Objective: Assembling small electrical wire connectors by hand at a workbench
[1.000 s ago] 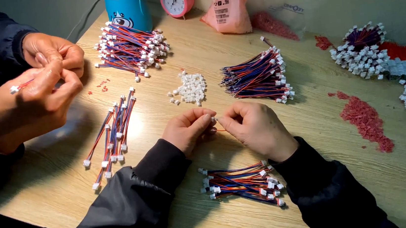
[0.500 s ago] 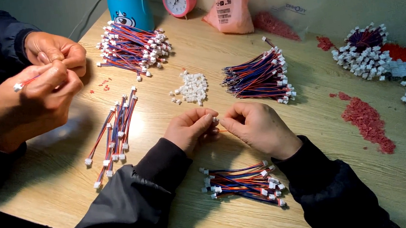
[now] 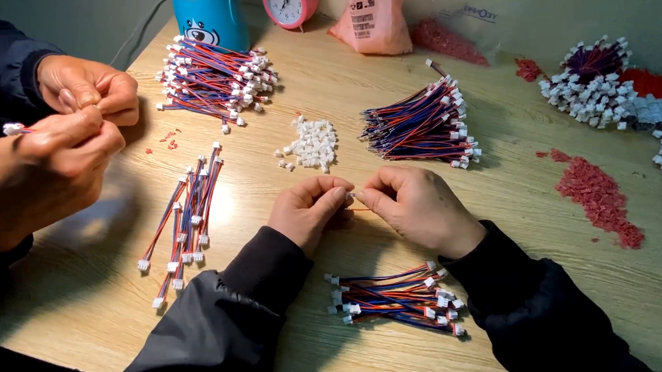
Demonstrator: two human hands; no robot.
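1. Almost nothing has moved since the earlier frame — both hands stay together at the table's middle.
2. Left hand [image 3: 311, 210] and right hand [image 3: 418, 206] meet fingertip to fingertip, pinched on a thin red wire [image 3: 359, 205] with a small white connector [image 3: 351, 196].
3. Near them lies a finished wire bundle [image 3: 394, 299]; far from them, loose white connectors [image 3: 312, 143].
4. At the left, a co-worker's hands [image 3: 59, 139] pinch another wire above the wooden table [image 3: 511, 209].

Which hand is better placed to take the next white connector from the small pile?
Probably the left hand: the pile of white connectors lies directly beyond it, while the right hand sits nearer the wire bundle.
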